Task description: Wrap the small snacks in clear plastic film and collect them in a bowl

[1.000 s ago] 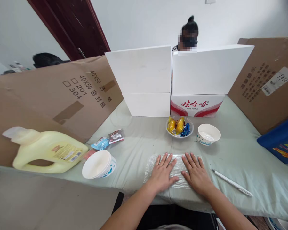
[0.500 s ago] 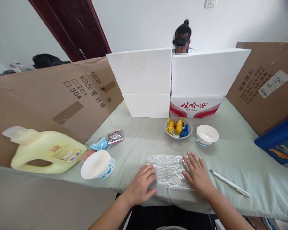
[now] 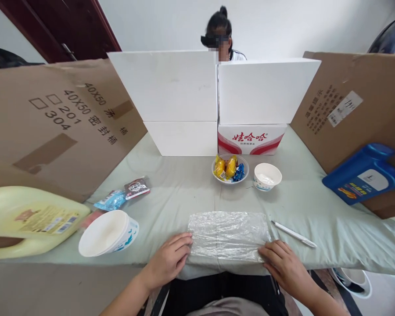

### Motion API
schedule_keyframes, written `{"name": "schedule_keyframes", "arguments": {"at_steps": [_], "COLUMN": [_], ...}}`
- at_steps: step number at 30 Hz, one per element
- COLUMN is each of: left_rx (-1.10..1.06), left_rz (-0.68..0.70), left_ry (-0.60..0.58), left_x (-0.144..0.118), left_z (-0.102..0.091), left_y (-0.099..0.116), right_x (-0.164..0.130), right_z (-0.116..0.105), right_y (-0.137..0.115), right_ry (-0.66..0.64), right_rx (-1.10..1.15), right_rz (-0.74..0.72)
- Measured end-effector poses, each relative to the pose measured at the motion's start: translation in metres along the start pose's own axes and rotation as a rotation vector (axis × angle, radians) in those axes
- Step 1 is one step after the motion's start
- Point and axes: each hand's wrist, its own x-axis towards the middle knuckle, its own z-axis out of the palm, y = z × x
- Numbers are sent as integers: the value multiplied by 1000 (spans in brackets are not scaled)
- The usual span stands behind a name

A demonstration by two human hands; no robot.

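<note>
The fingers [image 3: 181, 245] of the left hand [image 3: 167, 261] are curled narrow against the near left corner of the crinkled sheet of clear plastic wrap [image 3: 228, 235], touching its edge. The fingers [image 3: 271, 250] of the right hand [image 3: 285, 265] are bent the same way at the near right corner. Whether either hand has pinched the film or only rests on it cannot be told.

A second ago both palms lay flat and spread on top of the wrap; half a second ago the left had slid off to its left side while the right was flat on it. Now both have drawn back to the near corners, so the pressing looks finished and the hands seem placed to take the sheet by its front edge.

The wrap lies flat on the pale green cloth of the desk [image 3: 316, 206], at the near edge. A white pen [image 3: 292, 234] lies just to its right. Beyond stand a glass bowl of wrapped sweets [image 3: 230, 169] and a white paper bowl [image 3: 267, 176]. To the left are stacked white paper bowls [image 3: 107, 232] and a pale yellow plastic jug [image 3: 26, 219].
</note>
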Motion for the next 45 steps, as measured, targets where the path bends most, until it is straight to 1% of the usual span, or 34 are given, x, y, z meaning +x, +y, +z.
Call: {"name": "schedule_keyframes", "arguments": {"at_steps": [3,6,8,10,12,14,16,18,22,26,29,31,32,33,34,36,37,38,39,41,43,45], "left_rx": [-34,-45,-2,75,164,256,338,388,419,436,466,453,423,381,338,280,271,271,278,298,317,328], "left_rz": [-46,-119,-203,-311,-415,-496,-550,-576,-584,-584,-551,-466,-405,-336,-264,-138,-102,-88,-95,-144,-186,-199], "left_ry": [19,85,142,183,197,173,123,85,71,70,149,223,239,226,185,49,-23,-84,-128,-165,-167,-153], "left_x": [-1,2,8,19,31,44,53,58,59,60,66,73,77,82,85,89,89,87,83,71,54,36], "left_z": [-2,-2,2,8,16,24,32,38,44,40,32,28,29,31,35,46,52,57,61,62,56,45], "left_y": [0,-2,-5,-10,-16,-21,-24,-26,-27,-25,-15,-4,3,10,15,23,24,24,21,10,-3,-15], "right_x": [1,5,12,24,39,54,66,73,75,73,73,76,78,81,84,89,91,91,90,82,68,51], "right_z": [-3,-9,-12,-11,-8,-2,5,12,23,24,17,13,13,14,17,27,32,37,41,45,44,41], "right_y": [-6,-6,-2,3,9,13,14,14,15,19,16,8,3,-3,-9,-18,-20,-20,-17,-8,4,13], "right_ry": [29,66,78,86,114,147,168,175,200,255,371,448,461,447,406,275,209,155,113,74,72,96], "right_rx": [60,172,254,300,260,136,16,-47,-172,-309,-375,-395,-390,-376,-360,-330,-321,-316,-313,-304,-306,-318], "right_rz": [4,-2,88,257,419,529,586,602,585,517,430,344,283,208,120,-58,-113,-131,-116,-27,56,92]}}
